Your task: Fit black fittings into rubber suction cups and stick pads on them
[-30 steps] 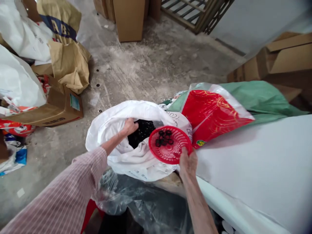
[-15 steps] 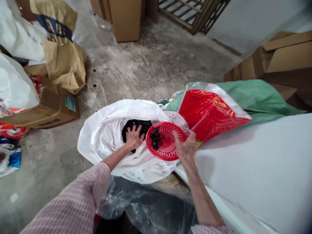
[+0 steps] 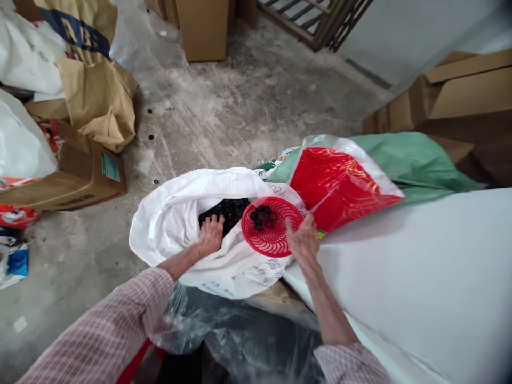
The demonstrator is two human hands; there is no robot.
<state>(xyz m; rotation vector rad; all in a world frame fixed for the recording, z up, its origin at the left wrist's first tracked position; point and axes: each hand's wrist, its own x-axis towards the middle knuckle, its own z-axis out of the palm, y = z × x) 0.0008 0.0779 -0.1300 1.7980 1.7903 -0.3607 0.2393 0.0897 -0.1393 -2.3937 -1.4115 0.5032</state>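
Observation:
A white sack (image 3: 160,224) lies open in front of me, with many small black pieces (image 3: 232,212) inside. At the near edge of those pieces, my left hand (image 3: 211,234) rests with its fingers bent and a little apart; nothing shows held in it. My right hand (image 3: 304,236) grips the right rim of a red slotted basket (image 3: 276,245), thumb inside. Several black pieces (image 3: 262,217) sit in the basket's left and upper part. The basket is over the sack's right side, beside the opening.
A red bag (image 3: 340,186) and a green sack (image 3: 416,160) lie beyond the white surface (image 3: 420,266) at right. Cardboard boxes stand at the far right and back. A carton (image 3: 92,176), paper bags and white sacks are at left.
My left hand has drawn back toward me and slightly left over the black pieces. The basket has tilted a little, and the pieces in it have shifted up and right.

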